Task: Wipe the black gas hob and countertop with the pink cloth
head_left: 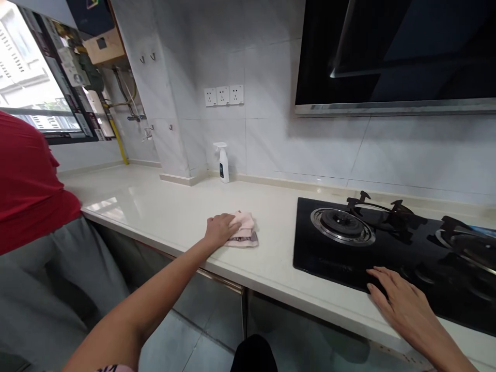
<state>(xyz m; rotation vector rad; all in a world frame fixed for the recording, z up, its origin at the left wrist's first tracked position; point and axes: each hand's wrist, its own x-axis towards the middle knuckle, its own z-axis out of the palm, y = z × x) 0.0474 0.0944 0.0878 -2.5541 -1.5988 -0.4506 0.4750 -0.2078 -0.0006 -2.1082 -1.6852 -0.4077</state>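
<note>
My left hand (220,229) is stretched out over the cream countertop (170,212) and rests on a folded pink cloth (244,230), fingers curled over its near edge. My right hand (399,300) lies flat with fingers spread on the front edge of the black glass gas hob (318,253), near its front knobs. The hob's left burner (342,224) has its pan support shifted to the right of it.
A white spray bottle (223,162) stands against the tiled wall at the back. Another person in a red top and grey trousers (27,191) stands at the left by the counter. A black range hood (395,51) hangs above the hob. Wall sockets (223,95) sit above the bottle.
</note>
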